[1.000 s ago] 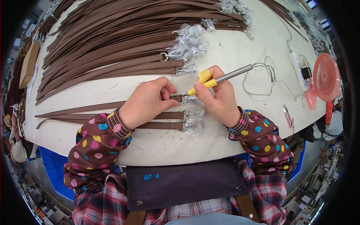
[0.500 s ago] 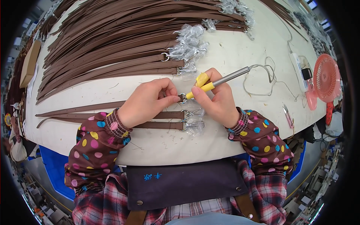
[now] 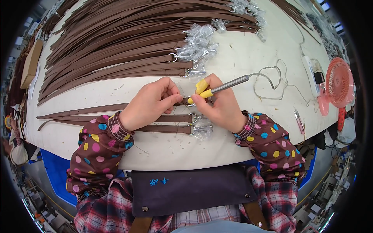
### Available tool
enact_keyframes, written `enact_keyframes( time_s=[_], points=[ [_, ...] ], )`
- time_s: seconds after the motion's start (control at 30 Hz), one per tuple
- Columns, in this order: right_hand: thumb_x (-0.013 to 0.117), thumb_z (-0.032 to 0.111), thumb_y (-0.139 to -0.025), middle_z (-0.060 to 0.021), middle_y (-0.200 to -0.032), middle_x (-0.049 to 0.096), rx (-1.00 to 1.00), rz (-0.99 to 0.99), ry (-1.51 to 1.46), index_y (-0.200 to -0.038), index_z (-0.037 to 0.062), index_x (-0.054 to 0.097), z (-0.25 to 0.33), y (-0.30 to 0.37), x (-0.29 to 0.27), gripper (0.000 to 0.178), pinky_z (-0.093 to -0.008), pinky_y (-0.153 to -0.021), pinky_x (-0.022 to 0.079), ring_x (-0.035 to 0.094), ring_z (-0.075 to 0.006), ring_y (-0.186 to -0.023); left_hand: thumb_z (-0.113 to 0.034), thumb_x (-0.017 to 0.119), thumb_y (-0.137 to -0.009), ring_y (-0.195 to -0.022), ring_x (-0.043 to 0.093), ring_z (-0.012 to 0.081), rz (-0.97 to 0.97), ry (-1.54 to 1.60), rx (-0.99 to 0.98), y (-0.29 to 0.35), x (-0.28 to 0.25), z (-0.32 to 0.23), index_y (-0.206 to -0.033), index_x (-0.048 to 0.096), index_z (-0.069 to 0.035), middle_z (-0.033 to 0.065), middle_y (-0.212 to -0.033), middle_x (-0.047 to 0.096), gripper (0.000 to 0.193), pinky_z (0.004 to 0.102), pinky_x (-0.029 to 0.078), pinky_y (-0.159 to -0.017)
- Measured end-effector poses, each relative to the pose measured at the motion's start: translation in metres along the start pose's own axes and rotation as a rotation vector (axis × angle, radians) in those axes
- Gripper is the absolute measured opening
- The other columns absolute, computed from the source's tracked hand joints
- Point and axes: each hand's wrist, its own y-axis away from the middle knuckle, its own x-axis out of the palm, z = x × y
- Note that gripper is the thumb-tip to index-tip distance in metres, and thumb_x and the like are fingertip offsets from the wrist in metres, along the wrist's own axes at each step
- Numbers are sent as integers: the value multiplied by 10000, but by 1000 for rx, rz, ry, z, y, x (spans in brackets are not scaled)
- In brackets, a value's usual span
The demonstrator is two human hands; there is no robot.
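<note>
My left hand [image 3: 147, 103] pinches the ring end of a thin brown strap [image 3: 91, 110] between thumb and fingertips. Closed around a corded pen-shaped tool [image 3: 230, 84] is my right hand [image 3: 222, 108]; the tool has a yellow grip and a metal barrel. Its lower end meets the strap beside a metal ring [image 3: 190, 101], though the exact contact is too small to make out. Yellow wrapping [image 3: 201, 86] covers a right fingertip. Just below lie two more brown straps [image 3: 171, 129] with metal clasps in clear plastic [image 3: 203, 128].
A thick pile of brown straps [image 3: 116, 42] with plastic-wrapped hardware fills the table's far left. Thin cable [image 3: 268, 69] loops to the right, near a white power strip [image 3: 311, 73] and a pink fan [image 3: 339, 82]. Small snips [image 3: 299, 121] lie at the right edge.
My right hand has shifted slightly left with the tool, and its lower end has moved from the ring onto the strap's end. My left hand has moved slightly left, still pinching the strap.
</note>
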Motion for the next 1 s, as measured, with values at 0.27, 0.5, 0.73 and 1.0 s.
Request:
enact_keyframes(
  time_s=[0.27,0.5,0.73,1.0],
  points=[
    [643,132,-832,-68,-693,557,45,20,17,-896,28,431,2,0,0,245,-253,-500,429,544,-125,-543,-123,593,-894,-609,536,77,6,-2,17,-1,1,2,-880,515,6,25,-722,577,151,228,468,-558],
    [643,134,-832,-73,-689,555,32,19,19,-887,30,425,1,-1,1,248,-258,-497,428,541,-134,-538,-122,591,-894,-610,536,76,9,3,7,0,1,1,-876,517,6,23,-726,580,149,227,468,-558],
    [645,137,-829,-86,-694,558,45,22,36,-887,30,423,0,-1,1,253,-272,-499,435,552,-152,-541,-121,590,-893,-615,536,74,12,13,12,-1,0,1,-879,516,6,23,-737,583,148,225,471,-563],
    [645,140,-828,-92,-700,561,53,19,40,-890,32,423,0,-1,2,255,-279,-501,437,554,-163,-543,-120,588,-893,-620,536,75,10,5,3,0,0,-1,-881,517,8,24,-751,591,147,225,471,-567]
  ],
)
